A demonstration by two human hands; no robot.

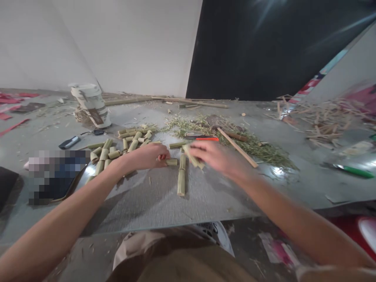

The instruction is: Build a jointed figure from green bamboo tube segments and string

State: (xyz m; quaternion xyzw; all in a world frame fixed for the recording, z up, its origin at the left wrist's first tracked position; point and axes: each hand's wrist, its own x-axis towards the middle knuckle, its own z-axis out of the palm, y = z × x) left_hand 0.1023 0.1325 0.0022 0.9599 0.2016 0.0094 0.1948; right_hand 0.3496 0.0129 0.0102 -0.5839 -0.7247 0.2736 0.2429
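My left hand (156,155) is closed, with its fingers curled at one end of a short bamboo piece (172,161). My right hand (210,153), slightly blurred, pinches a pale split bamboo piece (194,159) that slants down from the fingertips. Between my hands a longer jointed bamboo piece (181,180) lies lengthwise on the table, pointing toward me. Just beyond it rests another short bamboo piece (176,145). Left of my left hand is a pile of cut bamboo pieces (133,143), partly hidden by my forearm.
Behind my right hand lie an orange cutter (207,139), a wooden-handled hammer (237,148) and green shavings (264,150). A white bucket (91,103) stands back left, with a phone (63,176) nearer. Thin sticks (326,127) and a green-handled tool (357,171) are at right.
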